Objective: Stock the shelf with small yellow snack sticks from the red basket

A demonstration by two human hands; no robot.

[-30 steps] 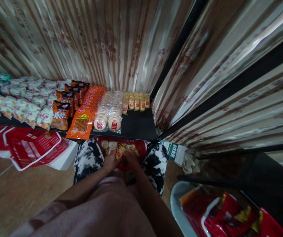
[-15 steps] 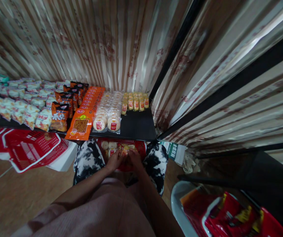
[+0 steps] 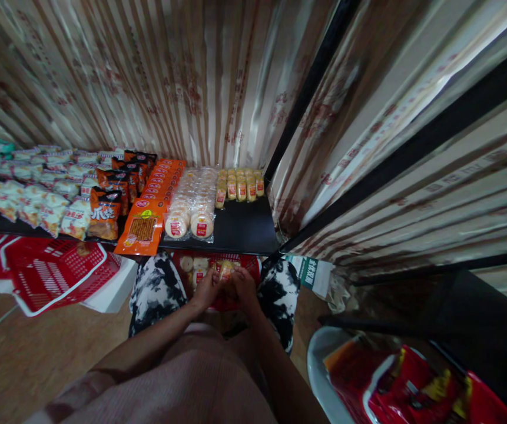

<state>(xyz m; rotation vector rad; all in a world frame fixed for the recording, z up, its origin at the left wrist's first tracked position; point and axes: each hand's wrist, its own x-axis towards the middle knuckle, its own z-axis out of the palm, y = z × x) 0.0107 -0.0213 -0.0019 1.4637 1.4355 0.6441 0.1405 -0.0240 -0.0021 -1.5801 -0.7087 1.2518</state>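
My left hand [image 3: 206, 290] and my right hand [image 3: 243, 287] meet over a red basket [image 3: 253, 265] between my knees, under the edge of a black shelf [image 3: 247, 227]. Both hands close together on small yellow wrapped snack packs [image 3: 225, 271] lying in the basket. Round pale cakes [image 3: 188, 264] sit in the basket's left part. On the shelf above, a row of the same yellow snack packs [image 3: 239, 185] stands at the back right, next to stacked clear-wrapped round cakes [image 3: 191, 206].
Orange flat packets [image 3: 149, 206], dark orange bags [image 3: 105, 206] and pale bags [image 3: 27, 194] fill the shelf's left. Empty red baskets [image 3: 54, 274] lie lower left. A white stool [image 3: 319, 371] with red packets [image 3: 412, 383] is lower right. Striped curtains hang behind and to the right.
The view tilted slightly up. My hands moved a little further into the basket and stay together on the yellow packs.
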